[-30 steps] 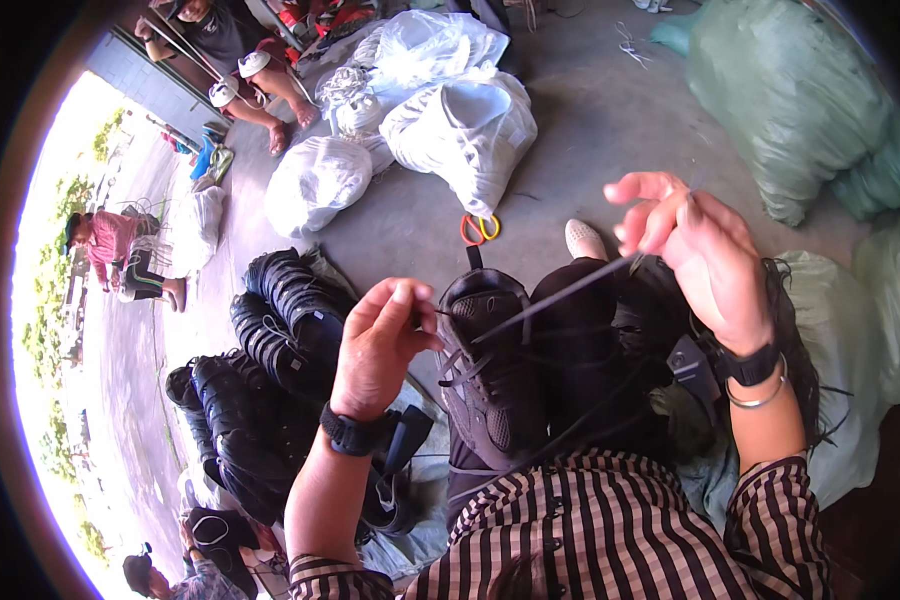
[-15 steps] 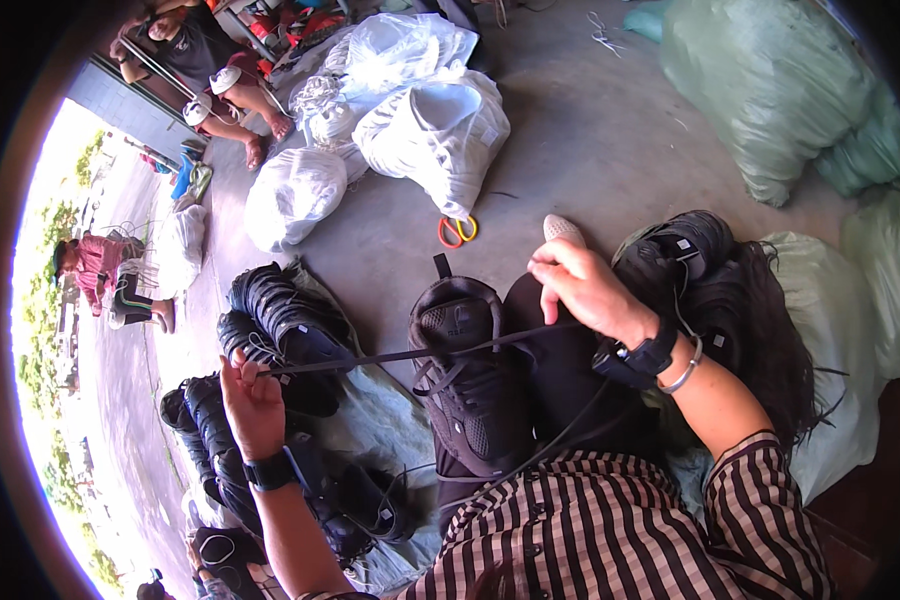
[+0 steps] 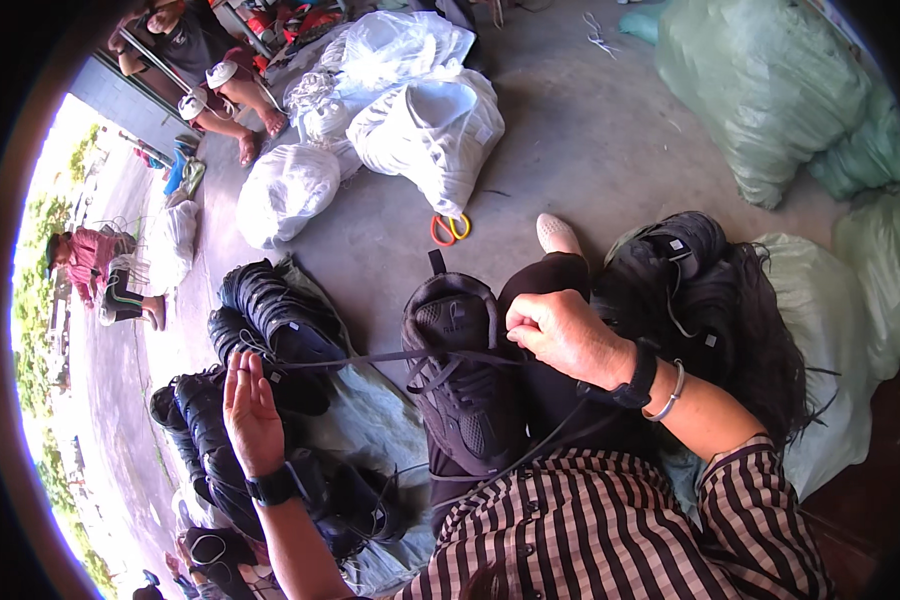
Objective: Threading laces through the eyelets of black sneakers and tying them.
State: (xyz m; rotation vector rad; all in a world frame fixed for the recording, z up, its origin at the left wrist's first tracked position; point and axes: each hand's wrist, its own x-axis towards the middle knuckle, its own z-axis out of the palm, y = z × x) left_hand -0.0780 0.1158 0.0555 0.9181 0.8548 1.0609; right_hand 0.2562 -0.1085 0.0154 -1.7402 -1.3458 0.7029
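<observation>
A: What is seen at the left?

B: A heap of black shoes (image 3: 260,330) is piled on a pale sheet on the concrete floor (image 3: 590,140). Just right of it the left hand (image 3: 252,410) is raised, fingers spread open, with a black shoelace (image 3: 370,358) drawn taut across the palm; whether the lace is pinched there cannot be told.

A: And where is the shoe being laced?

B: A black sneaker (image 3: 462,380) is rested on the lap, toe pointing away, near the middle. The lace is run from the left hand into its eyelets. At the right, the right hand (image 3: 568,335) is closed, fingers gripping the lace beside the sneaker's tongue.

A: What could go wrong?

B: With the left fingers open, the lace could be let slip, and tension would be lost. The trailing end below the sneaker could be snagged on the striped shirt (image 3: 630,530), and an eyelet might be skipped.

A: Materials?

B: The sneaker appears to be of matte mesh with a padded collar and a heel loop. The lace is thin and flat. White woven sacks (image 3: 420,120), soft and bulging, are seen far off, with orange-handled scissors (image 3: 448,228) nearby. Green sacks (image 3: 770,90) are stacked far right, and more black shoes (image 3: 690,270) are piled beside the right arm.
</observation>
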